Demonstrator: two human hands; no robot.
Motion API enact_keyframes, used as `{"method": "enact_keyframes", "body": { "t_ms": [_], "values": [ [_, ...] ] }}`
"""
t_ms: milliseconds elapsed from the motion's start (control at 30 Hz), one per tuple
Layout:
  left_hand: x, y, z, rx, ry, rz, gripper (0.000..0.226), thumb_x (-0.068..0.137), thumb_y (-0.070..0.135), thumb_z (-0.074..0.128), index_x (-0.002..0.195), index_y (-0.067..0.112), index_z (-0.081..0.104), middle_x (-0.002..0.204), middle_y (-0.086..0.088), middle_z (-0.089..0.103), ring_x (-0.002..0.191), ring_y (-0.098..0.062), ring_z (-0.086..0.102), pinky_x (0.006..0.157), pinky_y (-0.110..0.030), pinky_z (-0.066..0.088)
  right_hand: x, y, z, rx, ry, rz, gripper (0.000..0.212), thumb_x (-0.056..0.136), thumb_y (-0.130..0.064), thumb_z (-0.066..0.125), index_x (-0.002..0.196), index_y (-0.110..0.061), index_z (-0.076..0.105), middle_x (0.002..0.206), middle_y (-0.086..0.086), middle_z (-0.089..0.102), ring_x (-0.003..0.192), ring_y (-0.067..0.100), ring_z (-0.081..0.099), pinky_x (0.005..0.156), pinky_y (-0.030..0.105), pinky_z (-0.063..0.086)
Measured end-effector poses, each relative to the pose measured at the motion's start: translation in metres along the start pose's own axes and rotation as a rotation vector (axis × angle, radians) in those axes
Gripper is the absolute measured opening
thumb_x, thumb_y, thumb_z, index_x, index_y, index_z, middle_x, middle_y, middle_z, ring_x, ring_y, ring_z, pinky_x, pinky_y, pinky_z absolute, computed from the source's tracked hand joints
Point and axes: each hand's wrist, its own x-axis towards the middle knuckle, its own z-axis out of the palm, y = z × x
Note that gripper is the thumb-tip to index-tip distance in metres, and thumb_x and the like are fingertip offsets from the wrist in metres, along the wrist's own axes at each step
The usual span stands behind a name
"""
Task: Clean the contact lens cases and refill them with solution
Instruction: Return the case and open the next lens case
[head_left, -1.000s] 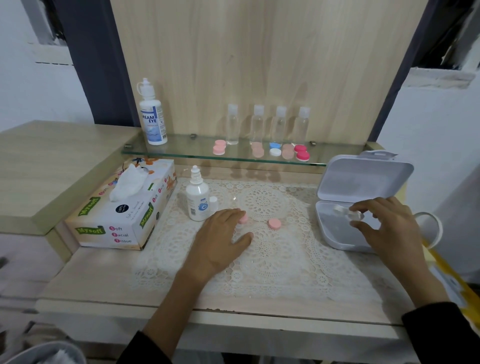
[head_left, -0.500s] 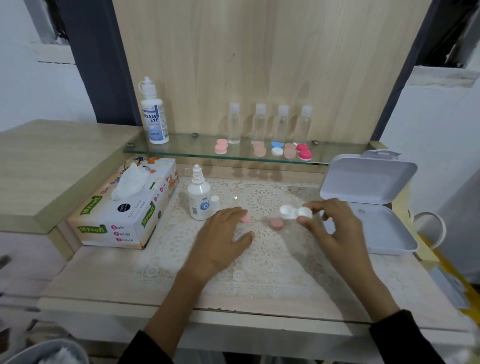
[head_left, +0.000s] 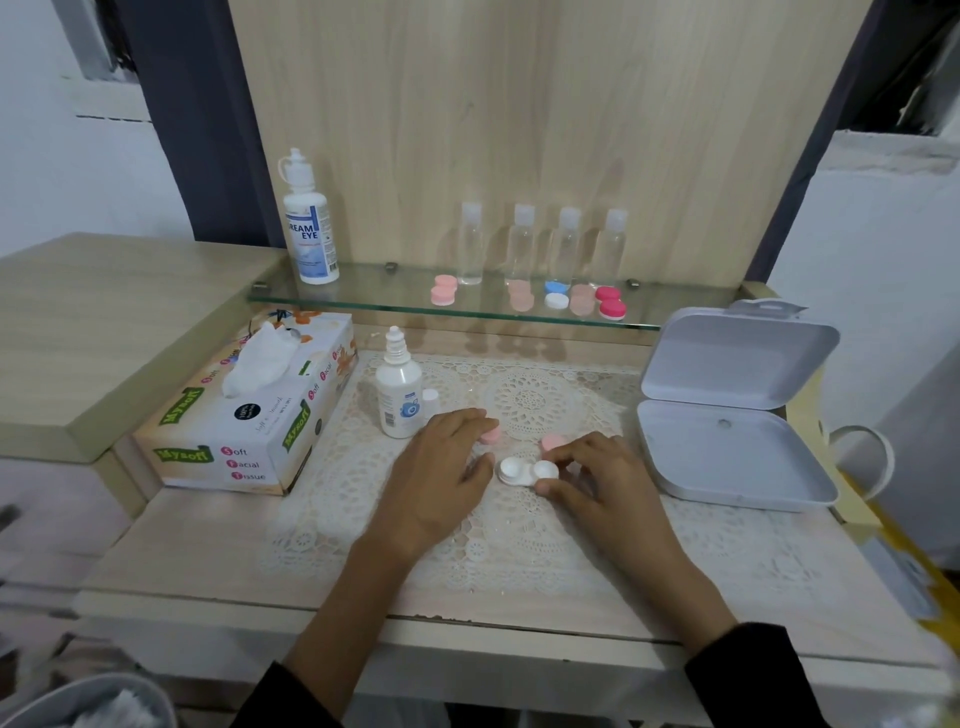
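A white contact lens case (head_left: 527, 471) with two round wells lies on the lace mat (head_left: 519, 519). My right hand (head_left: 602, 483) pinches its right end between thumb and fingers. My left hand (head_left: 441, 478) rests flat on the mat just left of the case, fingers relaxed. A pink cap (head_left: 491, 434) peeks out beyond my left fingers, and another pink cap (head_left: 553, 442) lies beyond my right fingers. A small solution bottle (head_left: 398, 392) stands uncapped behind my left hand, its small white cap (head_left: 430, 399) beside it.
An open white box (head_left: 727, 457) sits at the right. A tissue box (head_left: 249, 410) lies at the left. On the glass shelf (head_left: 363, 296) stand a large solution bottle (head_left: 309, 223), several clear bottles (head_left: 543, 244) and several coloured lens cases (head_left: 556, 300).
My right hand took the white lens case out of the open box and carried it left, setting it down on the mat. My left hand stayed in place.
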Motion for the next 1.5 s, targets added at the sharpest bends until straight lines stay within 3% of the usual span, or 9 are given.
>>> {"method": "enact_keyframes", "body": {
  "t_ms": [167,300,467,867,933,1067,1267,1400,1500],
  "values": [
    [-0.002,0.006,-0.007,-0.011,0.143,0.017,0.030,0.089,0.014,0.056,0.116,0.022,0.065,0.121,0.012,0.060,0.112,-0.002,0.049,0.087,-0.004,0.031,0.000,-0.001,-0.001,0.033,-0.009,0.043,0.037,0.071,-0.045,0.070,0.099,-0.022,0.073,0.090,-0.012,0.059,0.091,0.012,0.050,0.078,0.030,0.041],
    [-0.003,0.007,-0.011,-0.028,0.294,0.059,0.025,0.087,0.018,0.051,0.100,0.025,0.071,0.102,0.017,0.067,0.098,-0.001,0.059,0.078,-0.025,0.052,-0.001,-0.001,-0.003,0.114,-0.016,0.098,0.037,0.070,-0.039,0.079,0.102,-0.022,0.074,0.093,-0.014,0.058,0.096,0.008,0.049,0.081,0.027,0.038],
    [-0.004,0.013,-0.022,-0.126,0.445,0.137,0.025,0.086,0.010,0.052,0.090,0.021,0.074,0.090,0.015,0.070,0.082,-0.002,0.063,0.064,-0.029,0.053,-0.001,-0.004,-0.005,0.133,-0.018,0.123,0.031,0.071,-0.031,0.084,0.099,-0.024,0.075,0.096,-0.012,0.060,0.097,0.007,0.049,0.084,0.027,0.040],
    [-0.011,-0.020,-0.104,-0.110,0.714,-0.037,0.023,0.088,0.000,0.056,0.092,0.015,0.072,0.091,0.005,0.070,0.079,-0.001,0.063,0.068,-0.020,0.051,-0.007,-0.010,-0.006,0.213,0.104,0.179,0.022,0.080,-0.023,0.069,0.102,-0.024,0.074,0.102,-0.022,0.062,0.104,0.001,0.057,0.092,0.029,0.049],
    [-0.008,-0.037,-0.118,-0.159,0.701,-0.152,0.023,0.089,0.010,0.053,0.093,0.026,0.070,0.097,0.006,0.070,0.083,0.001,0.061,0.073,-0.019,0.049,-0.007,-0.011,-0.007,0.180,0.139,0.186,0.022,0.082,-0.014,0.066,0.102,-0.020,0.074,0.101,-0.019,0.064,0.101,0.004,0.059,0.091,0.028,0.050],
    [0.002,-0.081,-0.142,-0.031,0.454,-0.412,0.030,0.088,0.014,0.058,0.114,0.029,0.064,0.116,0.003,0.063,0.099,-0.018,0.057,0.089,-0.043,0.048,-0.007,-0.011,-0.011,0.092,0.065,0.159,0.028,0.080,-0.003,0.061,0.106,-0.008,0.072,0.100,-0.003,0.067,0.093,0.005,0.053,0.082,-0.001,0.031],
    [0.010,-0.097,-0.153,0.226,0.192,-0.470,0.049,0.085,0.021,0.062,0.132,0.009,0.054,0.121,-0.020,0.060,0.106,-0.035,0.055,0.085,-0.037,0.040,-0.004,-0.005,-0.008,0.052,-0.017,0.217,0.039,0.086,-0.010,0.059,0.125,-0.011,0.064,0.139,0.000,0.054,0.132,0.013,0.044,0.105,0.017,0.024],
    [0.018,-0.097,-0.149,0.380,0.167,-0.443,0.043,0.087,0.014,0.061,0.129,0.007,0.057,0.129,-0.022,0.057,0.113,-0.040,0.052,0.094,-0.043,0.040,-0.004,-0.004,-0.008,0.011,-0.043,0.218,0.040,0.088,-0.012,0.058,0.128,-0.009,0.061,0.142,0.002,0.052,0.135,0.014,0.042,0.107,0.020,0.024],
    [0.021,-0.095,-0.146,0.429,0.201,-0.436,0.038,0.087,0.016,0.061,0.125,0.010,0.061,0.123,-0.020,0.061,0.106,-0.039,0.056,0.086,-0.043,0.044,-0.005,-0.006,-0.007,-0.079,-0.075,0.169,0.035,0.091,-0.011,0.055,0.123,-0.001,0.062,0.135,0.009,0.057,0.129,0.022,0.047,0.102,0.019,0.026]
  ]
}}
